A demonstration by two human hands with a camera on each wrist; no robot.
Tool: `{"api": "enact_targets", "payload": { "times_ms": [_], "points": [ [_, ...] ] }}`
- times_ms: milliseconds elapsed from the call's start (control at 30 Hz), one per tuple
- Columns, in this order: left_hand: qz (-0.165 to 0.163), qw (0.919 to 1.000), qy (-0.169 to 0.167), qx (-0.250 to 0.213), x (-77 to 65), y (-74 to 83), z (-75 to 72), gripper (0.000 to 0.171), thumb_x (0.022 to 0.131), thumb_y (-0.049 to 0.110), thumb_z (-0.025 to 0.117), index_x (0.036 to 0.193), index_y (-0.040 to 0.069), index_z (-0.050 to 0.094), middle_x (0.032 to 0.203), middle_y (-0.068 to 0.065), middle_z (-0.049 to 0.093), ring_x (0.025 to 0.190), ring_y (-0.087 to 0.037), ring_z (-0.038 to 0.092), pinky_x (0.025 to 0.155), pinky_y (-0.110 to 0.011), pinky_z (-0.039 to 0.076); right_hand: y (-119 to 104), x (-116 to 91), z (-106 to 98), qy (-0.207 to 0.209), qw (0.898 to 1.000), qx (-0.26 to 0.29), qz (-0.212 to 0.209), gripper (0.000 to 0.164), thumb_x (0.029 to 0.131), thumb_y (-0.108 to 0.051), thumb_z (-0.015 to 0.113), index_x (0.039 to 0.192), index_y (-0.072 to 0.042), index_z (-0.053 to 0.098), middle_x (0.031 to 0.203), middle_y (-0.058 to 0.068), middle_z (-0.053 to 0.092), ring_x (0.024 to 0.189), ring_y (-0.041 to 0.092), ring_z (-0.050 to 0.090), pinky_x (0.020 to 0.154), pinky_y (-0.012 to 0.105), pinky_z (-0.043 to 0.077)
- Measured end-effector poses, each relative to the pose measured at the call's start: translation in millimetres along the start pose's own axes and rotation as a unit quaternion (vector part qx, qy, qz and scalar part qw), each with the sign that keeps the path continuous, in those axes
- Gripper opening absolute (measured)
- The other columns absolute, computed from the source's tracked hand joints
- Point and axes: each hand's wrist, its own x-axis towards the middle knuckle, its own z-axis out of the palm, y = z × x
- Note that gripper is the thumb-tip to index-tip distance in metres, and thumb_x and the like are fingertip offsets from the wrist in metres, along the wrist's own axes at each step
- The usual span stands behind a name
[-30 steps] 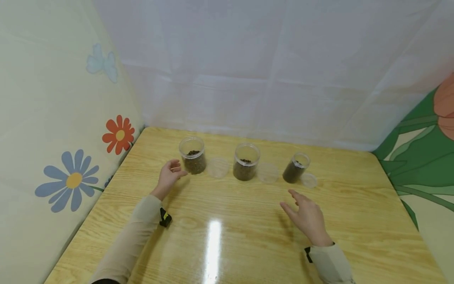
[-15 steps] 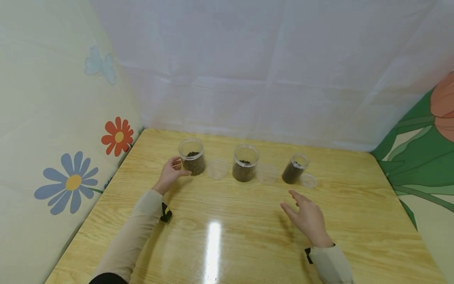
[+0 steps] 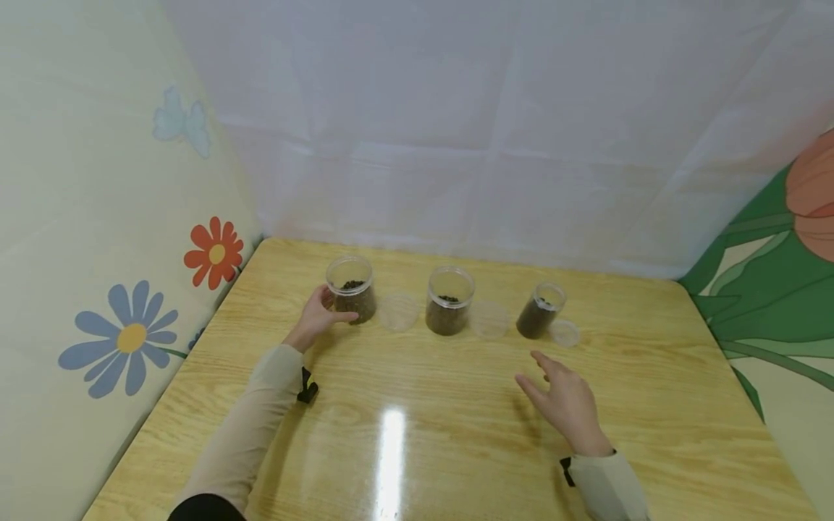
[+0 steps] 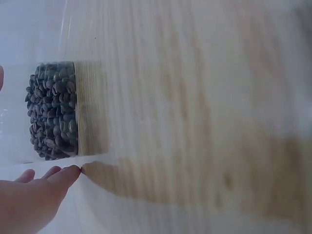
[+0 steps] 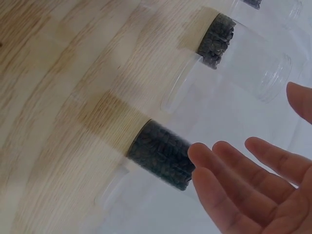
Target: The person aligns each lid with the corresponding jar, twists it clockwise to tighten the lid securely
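My left hand (image 3: pixel 318 316) is at the left clear jar (image 3: pixel 358 302), fingers along its left side and thumb across its front in the head view. Coffee beans (image 4: pixel 52 112) fill its lower part. In the left wrist view the straight fingers (image 4: pixel 63 176) lie right at the jar wall. My right hand (image 3: pixel 565 401) hovers with loosely bent fingers before the narrow clear jar (image 3: pixel 537 318), holding nothing. That jar contains small dark pieces like seeds (image 5: pixel 161 153). Between them stands a middle clear jar (image 3: pixel 449 307), partly filled with dark beans. All three jars are lidless.
Clear lids lie flat to the right of the jars: the left lid (image 3: pixel 399 312), the middle lid (image 3: pixel 489 320) and the small lid (image 3: pixel 565 333). The wood-grain table (image 3: pixel 456 434) meets a white cloth (image 3: pixel 391 145) behind and flower-printed sheets at both sides.
My left hand has moved right onto the left jar, its thumb now overlapping the jar's front. The right hand and the jars have stayed in place; the head view has shifted slightly.
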Motion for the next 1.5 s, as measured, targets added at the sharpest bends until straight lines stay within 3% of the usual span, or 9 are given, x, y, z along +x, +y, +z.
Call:
{"api": "enact_targets", "payload": {
  "times_ms": [233, 467, 667, 1067, 1333, 1500],
  "points": [
    [0.006, 0.9998, -0.002, -0.019, 5.8, -1.3, 2.2, 0.109, 0.068, 0.01, 0.08, 0.145, 0.008, 0.003, 0.148, -0.019, 0.016, 0.134, -0.034, 0.016, 0.107, -0.051, 0.014, -1.1, -1.1, -0.5, -0.007, 1.0, 0.004, 0.007, 0.048, 0.084, -0.026, 0.066, 0.118, 0.007, 0.055, 0.102, 0.027, 0.061, 0.076, 0.034, 0.063, 0.059, 0.045, 0.05],
    [0.011, 0.9998, 0.001, -0.016, 6.4, -1.6, 2.6, 0.111, 0.068, 0.012, 0.081, 0.146, 0.009, 0.002, 0.148, -0.018, 0.016, 0.135, -0.033, 0.014, 0.108, -0.05, 0.012, -1.0, -1.3, 1.0, -0.006, 1.0, 0.004, 0.005, 0.048, 0.083, -0.026, 0.066, 0.117, 0.006, 0.056, 0.102, 0.027, 0.061, 0.076, 0.034, 0.063, 0.059, 0.045, 0.05],
    [0.034, 0.999, -0.01, -0.026, 6.3, -0.2, 3.8, 0.112, 0.069, 0.014, 0.08, 0.146, 0.011, -0.001, 0.148, -0.02, 0.012, 0.135, -0.034, 0.013, 0.107, -0.049, 0.015, -1.8, -1.5, 3.0, -0.012, 1.0, 0.002, 0.005, 0.048, 0.084, -0.026, 0.066, 0.117, 0.006, 0.056, 0.102, 0.026, 0.062, 0.077, 0.033, 0.063, 0.061, 0.045, 0.051],
    [0.049, 0.9976, 0.003, -0.05, 10.5, -1.3, 7.3, 0.107, 0.069, 0.011, 0.08, 0.145, 0.012, 0.005, 0.146, -0.02, 0.02, 0.133, -0.034, 0.019, 0.106, -0.049, 0.019, -4.4, -1.3, 6.0, -0.018, 1.0, 0.008, 0.006, 0.048, 0.084, -0.027, 0.065, 0.118, 0.006, 0.055, 0.104, 0.026, 0.061, 0.079, 0.033, 0.063, 0.062, 0.046, 0.051],
    [0.055, 0.9977, -0.001, -0.04, 15.3, -4.2, 9.7, 0.097, 0.07, 0.013, 0.079, 0.141, 0.006, 0.015, 0.143, -0.021, 0.026, 0.128, -0.035, 0.028, 0.104, -0.047, 0.025, -8.0, 2.4, 14.5, -0.01, 1.0, 0.014, -0.015, 0.047, 0.082, -0.023, 0.068, 0.116, 0.007, 0.055, 0.11, 0.026, 0.059, 0.097, 0.04, 0.058, 0.081, 0.051, 0.046],
    [0.061, 0.9977, -0.005, -0.027, 15.3, -4.4, 10.8, 0.096, 0.071, 0.017, 0.079, 0.141, 0.007, 0.014, 0.142, -0.02, 0.026, 0.127, -0.035, 0.029, 0.103, -0.048, 0.026, -13.6, 6.7, 18.6, -0.002, 0.999, 0.026, -0.034, 0.045, 0.08, -0.019, 0.07, 0.114, 0.007, 0.057, 0.109, 0.025, 0.06, 0.098, 0.038, 0.058, 0.082, 0.05, 0.046]
  ]
}}
